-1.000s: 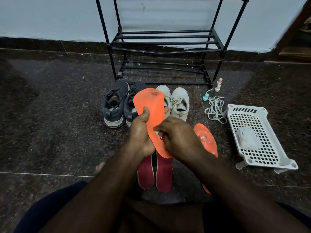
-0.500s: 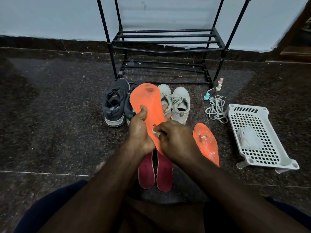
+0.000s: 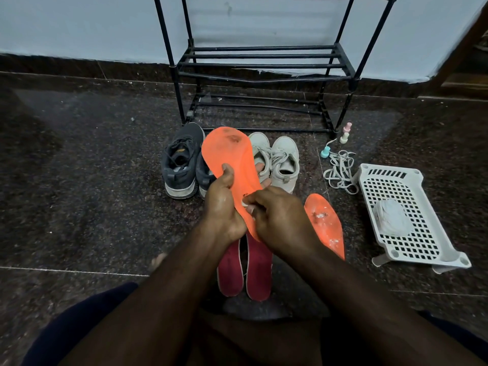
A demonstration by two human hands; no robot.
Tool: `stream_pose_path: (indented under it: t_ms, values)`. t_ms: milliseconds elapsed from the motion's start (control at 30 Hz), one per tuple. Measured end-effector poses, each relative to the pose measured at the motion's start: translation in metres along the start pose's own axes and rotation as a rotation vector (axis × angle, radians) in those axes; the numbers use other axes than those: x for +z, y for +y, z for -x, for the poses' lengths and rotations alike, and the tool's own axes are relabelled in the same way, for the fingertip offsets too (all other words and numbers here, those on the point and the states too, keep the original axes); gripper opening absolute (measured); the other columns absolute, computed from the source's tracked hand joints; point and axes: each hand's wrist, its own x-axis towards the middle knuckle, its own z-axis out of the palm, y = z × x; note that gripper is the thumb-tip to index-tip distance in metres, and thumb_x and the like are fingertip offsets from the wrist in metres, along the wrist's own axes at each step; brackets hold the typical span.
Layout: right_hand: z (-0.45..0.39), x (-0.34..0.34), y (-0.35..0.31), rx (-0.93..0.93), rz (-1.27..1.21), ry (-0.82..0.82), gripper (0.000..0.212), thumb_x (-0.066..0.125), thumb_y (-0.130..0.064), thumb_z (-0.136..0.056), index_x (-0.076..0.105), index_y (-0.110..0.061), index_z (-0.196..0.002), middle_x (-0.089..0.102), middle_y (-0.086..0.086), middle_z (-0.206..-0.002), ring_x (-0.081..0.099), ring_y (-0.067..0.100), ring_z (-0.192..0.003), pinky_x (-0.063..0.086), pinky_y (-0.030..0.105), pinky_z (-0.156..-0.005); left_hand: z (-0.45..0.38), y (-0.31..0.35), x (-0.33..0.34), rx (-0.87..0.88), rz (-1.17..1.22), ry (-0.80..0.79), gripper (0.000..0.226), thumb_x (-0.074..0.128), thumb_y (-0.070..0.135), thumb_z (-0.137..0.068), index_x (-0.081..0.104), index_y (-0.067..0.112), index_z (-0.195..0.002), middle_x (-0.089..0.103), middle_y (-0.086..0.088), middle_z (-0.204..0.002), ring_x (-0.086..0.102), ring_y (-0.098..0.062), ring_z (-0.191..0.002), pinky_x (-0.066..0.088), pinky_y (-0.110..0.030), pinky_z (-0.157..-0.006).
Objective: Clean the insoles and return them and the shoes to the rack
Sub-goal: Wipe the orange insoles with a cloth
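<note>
My left hand (image 3: 223, 207) grips an orange insole (image 3: 229, 154) upright, thumb across its face. My right hand (image 3: 277, 216) pinches a small white wad against the insole's lower part. A second orange insole (image 3: 326, 225) with white specks lies on the floor to the right. Two red insoles (image 3: 244, 270) lie side by side below my hands. A dark grey pair of shoes (image 3: 181, 165) and a pale pair of shoes (image 3: 282, 159) stand behind the insole, in front of the black metal rack (image 3: 264, 64).
A white perforated plastic tray (image 3: 412, 215) holding a white wad (image 3: 392, 217) lies at the right. Loose pale laces (image 3: 340, 170) and three small pastel bottles (image 3: 344, 134) lie near the rack's right leg. The floor is dark speckled stone.
The held orange insole has risen slightly and tilted left. My right hand has shifted up along its lower part, still pressing the white wad.
</note>
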Motion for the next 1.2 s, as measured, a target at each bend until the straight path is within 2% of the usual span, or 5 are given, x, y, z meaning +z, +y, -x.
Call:
stream_pose_path:
  t_ms: [133,533,933,1100,1200]
  values:
    - [0.005,-0.003,0.0,-0.003,-0.062,-0.033,0.014,0.07,-0.006,-0.081,0.074,-0.014,-0.092,0.064,-0.002,-0.084,0.059,0.01,-0.08,0.038,0.017,-0.072,0.001,0.006,-0.003,0.042,0.017,-0.004,0.073,0.023,0.062,-0.102,0.062,0.005,-0.126,0.076,-0.013,-0.103,0.063,-0.032,-0.114,0.045,-0.05,-0.101]
    - [-0.012,-0.011,0.019,0.205,-0.236,0.043,0.008,0.068,-0.013,-0.086,0.068,-0.021,-0.088,0.061,-0.006,-0.094,0.062,0.013,-0.085,0.051,0.035,-0.079,0.008,0.008,0.0,-0.058,0.024,-0.125,0.063,0.03,0.051,-0.103,0.063,0.0,-0.12,0.074,-0.021,-0.102,0.074,-0.032,-0.08,0.048,-0.046,-0.086]
    - [-0.01,-0.008,0.013,0.1,-0.138,0.107,0.012,0.072,-0.017,-0.085,0.074,-0.014,-0.096,0.062,0.001,-0.097,0.059,0.011,-0.092,0.047,0.026,-0.084,0.007,0.009,-0.003,-0.107,0.026,-0.107,0.053,0.046,0.033,-0.094,0.06,-0.003,-0.13,0.066,-0.018,-0.114,0.066,-0.03,-0.099,0.045,-0.044,-0.103]
    - [-0.013,-0.011,0.014,0.039,-0.062,0.207,0.012,0.069,-0.013,-0.086,0.072,-0.009,-0.097,0.061,0.003,-0.095,0.06,0.016,-0.09,0.048,0.026,-0.082,0.01,-0.002,-0.002,-0.12,0.05,-0.126,0.049,0.041,0.04,-0.102,0.072,0.001,-0.103,0.073,-0.017,-0.1,0.072,-0.028,-0.088,0.058,-0.039,-0.084]
    - [-0.012,-0.007,0.014,-0.065,0.029,0.141,0.019,0.067,-0.008,-0.084,0.073,-0.008,-0.102,0.063,0.006,-0.092,0.062,0.023,-0.089,0.047,0.03,-0.082,0.009,-0.003,-0.001,-0.099,0.069,-0.108,0.06,0.041,0.049,-0.101,0.074,0.0,-0.108,0.07,-0.016,-0.114,0.066,-0.028,-0.103,0.045,-0.042,-0.105]
